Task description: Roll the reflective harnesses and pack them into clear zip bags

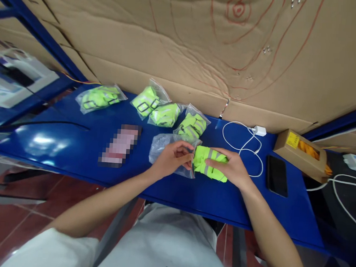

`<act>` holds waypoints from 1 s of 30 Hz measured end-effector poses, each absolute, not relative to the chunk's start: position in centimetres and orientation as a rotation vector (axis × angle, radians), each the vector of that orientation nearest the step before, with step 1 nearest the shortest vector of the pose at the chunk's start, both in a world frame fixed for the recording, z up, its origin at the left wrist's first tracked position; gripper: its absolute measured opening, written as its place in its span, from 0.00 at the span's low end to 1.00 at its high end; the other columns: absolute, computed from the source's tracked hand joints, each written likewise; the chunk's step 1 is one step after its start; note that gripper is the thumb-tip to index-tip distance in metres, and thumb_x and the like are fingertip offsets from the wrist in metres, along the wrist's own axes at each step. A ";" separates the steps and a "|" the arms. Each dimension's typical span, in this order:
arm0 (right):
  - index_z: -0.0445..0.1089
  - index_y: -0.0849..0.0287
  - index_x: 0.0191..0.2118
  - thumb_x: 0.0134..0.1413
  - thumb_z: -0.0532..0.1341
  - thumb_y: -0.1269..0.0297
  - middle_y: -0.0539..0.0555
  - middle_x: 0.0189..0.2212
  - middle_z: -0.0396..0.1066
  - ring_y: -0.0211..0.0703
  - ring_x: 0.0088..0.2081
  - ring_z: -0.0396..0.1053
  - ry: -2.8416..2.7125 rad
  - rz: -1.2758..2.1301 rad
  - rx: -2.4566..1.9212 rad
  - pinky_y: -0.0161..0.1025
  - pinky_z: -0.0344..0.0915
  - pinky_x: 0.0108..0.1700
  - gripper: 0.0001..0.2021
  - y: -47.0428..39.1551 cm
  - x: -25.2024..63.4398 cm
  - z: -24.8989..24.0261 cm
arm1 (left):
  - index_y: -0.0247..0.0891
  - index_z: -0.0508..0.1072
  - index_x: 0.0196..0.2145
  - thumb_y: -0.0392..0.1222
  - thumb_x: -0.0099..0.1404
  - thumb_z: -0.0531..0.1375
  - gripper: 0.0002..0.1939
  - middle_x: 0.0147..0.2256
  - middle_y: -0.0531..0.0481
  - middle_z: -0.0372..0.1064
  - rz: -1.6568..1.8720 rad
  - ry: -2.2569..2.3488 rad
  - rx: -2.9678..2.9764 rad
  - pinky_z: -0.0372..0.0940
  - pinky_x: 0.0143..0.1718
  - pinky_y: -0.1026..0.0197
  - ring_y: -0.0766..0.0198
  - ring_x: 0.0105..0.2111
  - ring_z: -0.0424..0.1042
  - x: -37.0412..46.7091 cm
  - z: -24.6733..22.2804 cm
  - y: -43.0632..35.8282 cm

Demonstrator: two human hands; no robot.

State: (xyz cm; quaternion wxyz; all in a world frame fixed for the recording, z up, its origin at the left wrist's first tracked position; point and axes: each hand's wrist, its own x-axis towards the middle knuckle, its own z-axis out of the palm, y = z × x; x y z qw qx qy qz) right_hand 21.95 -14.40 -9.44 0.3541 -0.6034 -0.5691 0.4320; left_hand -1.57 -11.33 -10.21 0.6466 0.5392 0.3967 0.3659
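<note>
The folded yellow vest [201,160] sits under the fingers of the right hand [232,165], thumb across its top and the others wrapped around the far side; they are clamped on it, probably so the roll does not spring open. Just left of it, the fingers of the left hand [176,155] are bent close together at the mouth of a clear bag [162,143], perhaps to spread that thin edge; I cannot tell whether they pinch the film. The vest's end meets the bag's mouth, so the two seem lined up.

Beyond the left fingers, four bagged vests [165,115] lie along the back of the bench [236,206], seemingly set there to leave room at the front. Right of the right fingers, well apart from them, are a white cable [240,149], a phone [277,176] and a cardboard box [301,156].
</note>
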 end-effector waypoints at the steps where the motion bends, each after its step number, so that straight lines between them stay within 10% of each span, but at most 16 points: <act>1: 0.81 0.53 0.50 0.45 0.75 0.53 0.52 0.45 0.82 0.52 0.46 0.79 -1.539 1.094 -1.558 0.42 0.73 0.46 0.24 -14.4 21.9 -9.3 | 0.38 0.74 0.44 0.52 0.62 0.71 0.19 0.28 0.53 0.74 0.815 0.895 1.296 0.75 0.31 0.60 0.62 0.26 0.78 -1.4 -10.3 -11.5; 10: 0.81 0.55 0.49 0.36 0.79 0.56 0.51 0.39 0.82 0.46 0.36 0.79 -1.283 1.530 -1.457 0.38 0.75 0.39 0.29 -14.2 25.1 -7.3 | 0.42 0.64 0.58 0.42 0.71 0.63 0.21 0.34 0.52 0.73 0.820 0.798 1.600 0.68 0.38 0.61 0.63 0.34 0.73 -0.8 -11.1 -11.3; 21: 0.80 0.54 0.54 0.34 0.80 0.61 0.54 0.45 0.82 0.46 0.42 0.80 -1.235 1.911 -1.354 0.40 0.76 0.46 0.34 -13.3 25.3 -8.0 | 0.43 0.60 0.53 0.46 0.71 0.65 0.20 0.35 0.55 0.67 0.826 0.491 1.366 0.65 0.34 0.64 0.68 0.30 0.70 -0.8 -12.0 -11.2; 30: 0.82 0.51 0.51 0.37 0.79 0.58 0.51 0.43 0.83 0.46 0.40 0.80 -1.218 1.511 -1.556 0.42 0.76 0.46 0.29 -13.5 24.5 -8.3 | 0.39 0.65 0.54 0.33 0.74 0.57 0.13 0.43 0.47 0.75 0.934 0.629 2.391 0.70 0.45 0.59 0.62 0.42 0.76 -1.1 -10.1 -13.1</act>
